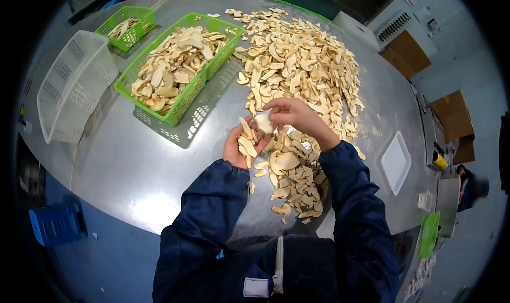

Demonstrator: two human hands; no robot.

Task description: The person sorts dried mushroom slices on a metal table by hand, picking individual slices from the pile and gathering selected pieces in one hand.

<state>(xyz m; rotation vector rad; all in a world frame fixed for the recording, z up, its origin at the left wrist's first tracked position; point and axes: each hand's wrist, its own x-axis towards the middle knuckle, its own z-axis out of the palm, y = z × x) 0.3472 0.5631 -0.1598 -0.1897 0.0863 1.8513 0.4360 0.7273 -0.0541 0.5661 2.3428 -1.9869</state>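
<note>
Several dried mushroom slices (247,143) lie in my left hand (234,148), its fingers curled around them above the metal table. Close beside it, my right hand (297,117) pinches a single pale mushroom slice (263,122), which looks slightly blurred. A smaller heap of mushroom slices (297,175) lies under and in front of my right forearm, near my body. Farther off spreads a large pile of mushroom slices (303,58). To the left, a green basket (199,85) is heaped with more slices.
The metal table (127,170) has a curved-looking edge. A white perforated basket (66,101) and a small green basket (146,29) with some slices stand at the left. At the right lies a white tray (396,163). Cardboard boxes (454,117) and another person (473,189) are beyond.
</note>
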